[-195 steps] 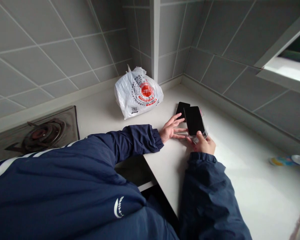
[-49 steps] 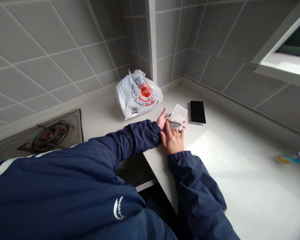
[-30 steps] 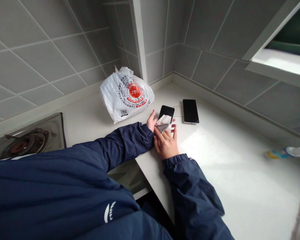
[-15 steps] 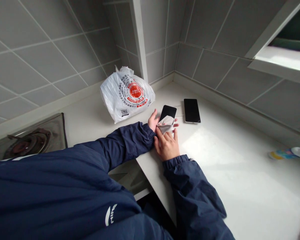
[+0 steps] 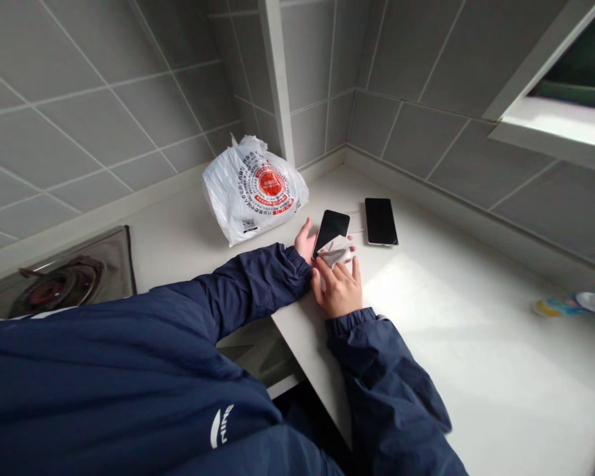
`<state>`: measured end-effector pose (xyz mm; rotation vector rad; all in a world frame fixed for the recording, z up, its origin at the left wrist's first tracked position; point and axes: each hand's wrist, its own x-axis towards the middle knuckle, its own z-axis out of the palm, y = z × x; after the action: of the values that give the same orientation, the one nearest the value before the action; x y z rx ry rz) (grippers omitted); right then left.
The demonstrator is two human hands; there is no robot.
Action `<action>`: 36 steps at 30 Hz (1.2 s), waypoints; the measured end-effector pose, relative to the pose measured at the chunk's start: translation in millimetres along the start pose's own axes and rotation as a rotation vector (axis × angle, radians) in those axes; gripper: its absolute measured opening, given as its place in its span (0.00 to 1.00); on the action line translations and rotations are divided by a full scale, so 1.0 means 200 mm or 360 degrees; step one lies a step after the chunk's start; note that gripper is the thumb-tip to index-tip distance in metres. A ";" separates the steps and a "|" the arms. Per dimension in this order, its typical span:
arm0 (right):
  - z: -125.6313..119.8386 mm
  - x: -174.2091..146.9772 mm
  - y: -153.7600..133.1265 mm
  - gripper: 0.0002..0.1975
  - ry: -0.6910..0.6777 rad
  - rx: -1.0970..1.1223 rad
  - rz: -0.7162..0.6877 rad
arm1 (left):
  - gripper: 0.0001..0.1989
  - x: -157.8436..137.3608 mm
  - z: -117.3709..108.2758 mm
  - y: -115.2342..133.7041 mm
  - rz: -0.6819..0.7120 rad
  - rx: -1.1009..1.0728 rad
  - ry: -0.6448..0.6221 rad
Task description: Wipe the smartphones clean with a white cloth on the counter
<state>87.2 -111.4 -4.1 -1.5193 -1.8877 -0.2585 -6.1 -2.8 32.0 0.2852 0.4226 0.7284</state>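
My left hand (image 5: pixel 304 242) holds a black-screened smartphone (image 5: pixel 333 225) from beneath, its thumb at the left side and some fingertips showing past the right edge. Over the phone's lower end lies a crumpled pale cloth (image 5: pixel 337 250). My right hand (image 5: pixel 341 289) is closed on that cloth and presses it against the screen; the fingertips are partly hidden by the fabric. Just right of my hands, a second, larger black-screened device (image 5: pixel 381 221), like a phone or small tablet, rests flat on the white counter.
A white plastic bag (image 5: pixel 252 192) with red and black print stands behind my left forearm. To the left is a gas stove (image 5: pixel 64 284). A yellow and blue packet or bottle (image 5: pixel 565 305) lies at the far right of the counter (image 5: pixel 451 344), near the tiled wall.
My right hand has shifted slightly to the right with the cloth, which now bunches toward the phone's lower right edge. More of the screen's lower left shows.
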 end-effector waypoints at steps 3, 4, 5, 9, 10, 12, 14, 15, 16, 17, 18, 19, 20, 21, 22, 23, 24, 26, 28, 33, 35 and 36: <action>-0.01 0.01 -0.04 0.26 -0.0179 0.0030 -0.0073 | 0.44 -0.01 -0.01 0.00 -0.0048 0.0024 -0.0077; -0.01 0.01 -0.05 0.29 -0.0239 0.0029 -0.0074 | 0.44 -0.01 -0.01 0.00 -0.0058 0.0024 -0.0098; -0.01 0.01 -0.05 0.31 -0.0284 0.0024 -0.0061 | 0.44 -0.02 -0.01 0.00 -0.0069 0.0019 -0.0115; 0.02 0.01 -0.02 0.35 -0.0278 -0.0053 0.0112 | 0.42 -0.02 0.01 -0.03 -0.0120 0.0017 -0.0134; 0.03 0.00 -0.01 0.35 -0.0250 -0.0076 0.0170 | 0.41 -0.02 0.02 -0.03 -0.0107 0.0025 -0.0135; 0.05 0.00 0.01 0.35 -0.0198 -0.0106 0.0259 | 0.40 -0.02 0.03 -0.04 -0.0055 0.0038 -0.0147; 0.05 -0.01 0.02 0.35 -0.0162 -0.0112 0.0273 | 0.40 -0.02 0.03 -0.04 -0.0029 0.0048 -0.0140; 0.04 -0.01 0.01 0.34 -0.0164 -0.0099 0.0237 | 0.40 -0.02 0.04 -0.04 -0.0041 0.0054 -0.0126; 0.04 -0.01 0.00 0.34 -0.0178 -0.0076 0.0176 | 0.41 -0.03 0.04 -0.04 -0.0073 0.0064 -0.0109; 0.03 0.00 -0.01 0.34 -0.0201 -0.0049 0.0109 | 0.42 -0.03 0.04 -0.04 -0.0117 0.0076 -0.0096; 0.02 0.00 -0.02 0.34 -0.0229 -0.0021 0.0050 | 0.42 -0.03 0.04 -0.04 -0.0161 0.0089 -0.0093; 0.01 0.00 -0.03 0.34 -0.0250 0.0002 0.0008 | 0.43 -0.03 0.04 -0.04 -0.0200 0.0101 -0.0101; 0.01 0.01 -0.04 0.34 -0.0262 0.0014 -0.0014 | 0.44 -0.03 0.03 -0.04 -0.0227 0.0111 -0.0117; 0.00 0.01 -0.04 0.34 -0.0263 0.0014 -0.0015 | 0.44 -0.03 0.03 -0.05 -0.0246 0.0117 -0.0137; 0.00 0.01 -0.04 0.34 -0.0254 0.0001 0.0001 | 0.44 -0.03 0.02 -0.06 -0.0256 0.0119 -0.0158; 0.00 0.01 -0.04 0.34 -0.0229 -0.0021 0.0030 | 0.43 -0.03 0.01 -0.07 -0.0250 0.0117 -0.0174; 0.01 0.01 -0.03 0.34 -0.0190 -0.0045 0.0065 | 0.42 -0.03 0.01 -0.09 -0.0239 0.0117 -0.0186; 0.01 0.02 -0.02 0.35 -0.0094 -0.0093 0.0146 | 0.37 -0.03 0.01 -0.12 -0.0147 0.0133 -0.0167; 0.01 0.02 0.00 0.37 -0.0004 -0.0129 0.0209 | 0.32 -0.04 0.02 -0.14 -0.0023 0.0180 -0.0167; -0.02 0.04 0.06 0.41 0.0166 -0.0213 0.0297 | 0.27 -0.04 0.03 -0.15 0.0110 0.0347 -0.0295; -0.03 0.04 0.08 0.41 0.0232 -0.0254 0.0336 | 0.27 -0.04 0.03 -0.14 0.0107 0.0412 -0.0299; -0.03 0.04 0.09 0.41 0.0256 -0.0269 0.0345 | 0.27 -0.04 0.03 -0.14 0.0106 0.0432 -0.0300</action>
<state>105.7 -102.0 0.5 -1.7459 -1.5947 -0.4356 8.4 -28.5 28.6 0.6211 0.3331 0.7022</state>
